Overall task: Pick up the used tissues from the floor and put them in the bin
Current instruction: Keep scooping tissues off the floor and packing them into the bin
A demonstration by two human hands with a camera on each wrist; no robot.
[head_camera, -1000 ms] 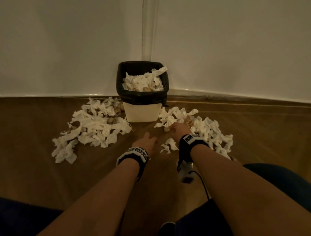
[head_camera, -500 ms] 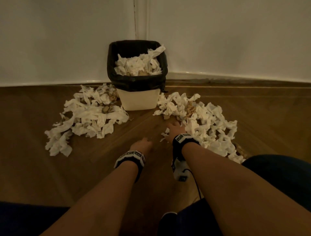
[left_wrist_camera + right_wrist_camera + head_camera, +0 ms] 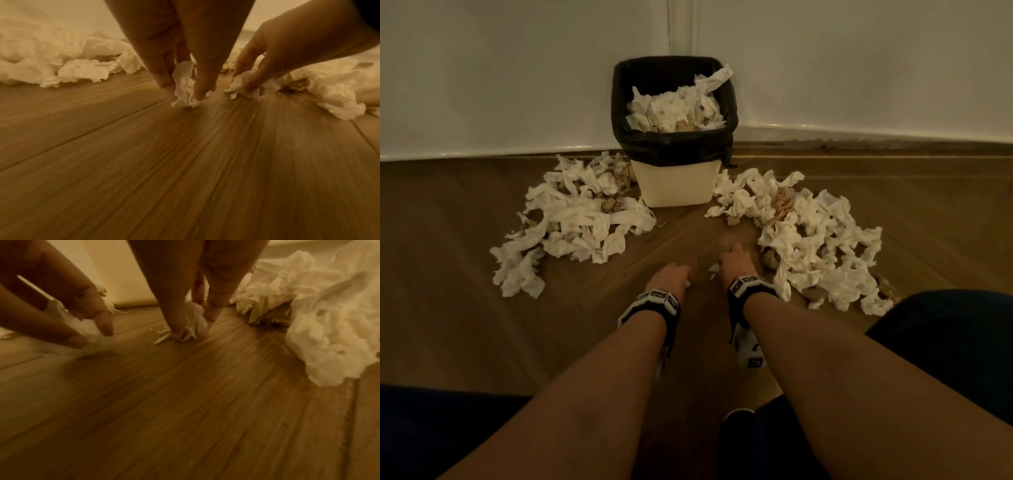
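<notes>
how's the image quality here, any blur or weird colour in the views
Head view: dim but sharp, bin and both tissue piles clear, floor edge bowed by the wide lens. Left wrist view: yellow cast, left hand fairly sharp, edges smeared. Right wrist view: same cast, left hand and its tissue motion-blurred.

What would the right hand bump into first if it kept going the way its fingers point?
Probably the floor: the right hand points steeply down, pinching a small tissue lying there. Along the floor, the bin lies beyond.

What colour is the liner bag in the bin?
Black liner bag, over the cream bin; head view.
</notes>
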